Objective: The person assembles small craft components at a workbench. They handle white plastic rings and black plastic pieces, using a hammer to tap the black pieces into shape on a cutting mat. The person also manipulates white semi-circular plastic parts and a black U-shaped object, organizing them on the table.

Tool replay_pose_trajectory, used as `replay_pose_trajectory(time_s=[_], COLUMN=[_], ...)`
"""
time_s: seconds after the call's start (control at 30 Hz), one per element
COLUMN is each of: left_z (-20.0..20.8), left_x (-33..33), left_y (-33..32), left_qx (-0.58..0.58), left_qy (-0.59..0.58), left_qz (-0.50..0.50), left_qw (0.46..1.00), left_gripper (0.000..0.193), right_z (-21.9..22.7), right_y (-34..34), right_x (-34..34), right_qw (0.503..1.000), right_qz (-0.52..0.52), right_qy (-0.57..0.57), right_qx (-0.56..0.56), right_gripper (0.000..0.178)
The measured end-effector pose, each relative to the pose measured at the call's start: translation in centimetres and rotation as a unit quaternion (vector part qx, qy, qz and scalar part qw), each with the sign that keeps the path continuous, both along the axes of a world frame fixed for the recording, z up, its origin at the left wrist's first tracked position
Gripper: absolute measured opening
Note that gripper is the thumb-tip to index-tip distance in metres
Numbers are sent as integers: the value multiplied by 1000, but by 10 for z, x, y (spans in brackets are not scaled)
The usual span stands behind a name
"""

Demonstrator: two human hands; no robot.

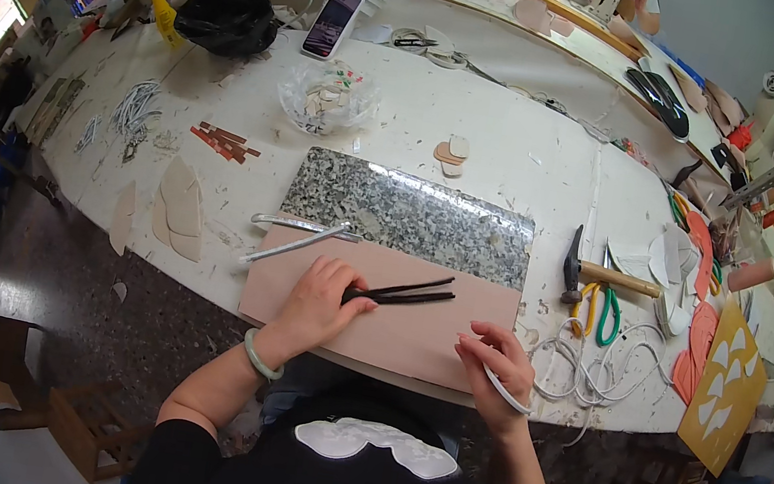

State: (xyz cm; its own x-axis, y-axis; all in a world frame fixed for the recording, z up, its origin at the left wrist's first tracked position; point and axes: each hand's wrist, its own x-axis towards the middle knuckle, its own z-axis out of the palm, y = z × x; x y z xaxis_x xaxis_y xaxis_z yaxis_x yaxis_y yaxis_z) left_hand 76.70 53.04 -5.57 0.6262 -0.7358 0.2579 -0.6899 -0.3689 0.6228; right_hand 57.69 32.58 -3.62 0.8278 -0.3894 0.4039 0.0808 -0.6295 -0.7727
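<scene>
My left hand [327, 299] is closed round one end of a few thin black strips [404, 295], which fan out to the right. Beneath them lies a pale pink board [371, 341] at the near table edge. Over the board's right edge, my right hand [496, 371] has loosely bent fingers, with nothing visible between their tips. A white band [507, 393] curves across that hand; I cannot tell whether it is cord or a bangle. Silvery-white strips [301, 241] rest at the board's far left corner. Behind the board is a speckled granite slab [412, 214].
To the right lie a hammer [614, 276], green-handled scissors [609, 318] and coiled white cord [594, 371]. Cream cut pieces [180, 209] and red-brown strips [225, 143] are on the left. Farther back are a clear bag of scraps [329, 99], a phone [332, 26] and a black bag [228, 17].
</scene>
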Motion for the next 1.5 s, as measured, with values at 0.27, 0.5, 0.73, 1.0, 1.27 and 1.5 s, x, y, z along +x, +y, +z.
replay_pose_trajectory(time_s=[0.27, 0.5, 0.73, 1.0, 1.27, 1.5], left_z=[15, 7, -4, -5, -9, -2], left_x=[-32, -63, -53, -46, -42, -39], left_y=[-15, -9, 16, 7, -8, -12], left_qx=[-76, 7, -40, -79, -20, -11], left_qy=[171, -38, 46, 53, -4, -15], left_qz=[22, 24, 40, 56, 13, -75], left_qw=[982, 999, 997, 994, 1000, 997], left_gripper=[17, 25, 16, 13, 10, 22], right_z=[23, 17, 8, -8, -7, -9], right_y=[-15, -10, 24, 36, 45, 7], right_x=[-12, 16, 45, 60, 41, 10], right_qw=[975, 963, 940, 953, 988, 968], right_qz=[102, 172, 163, 113, 38, -58], right_qy=[11, 163, 210, 235, 143, 194], right_qx=[199, 127, 214, 154, 46, 147], right_gripper=[23, 35, 43, 28, 21, 11])
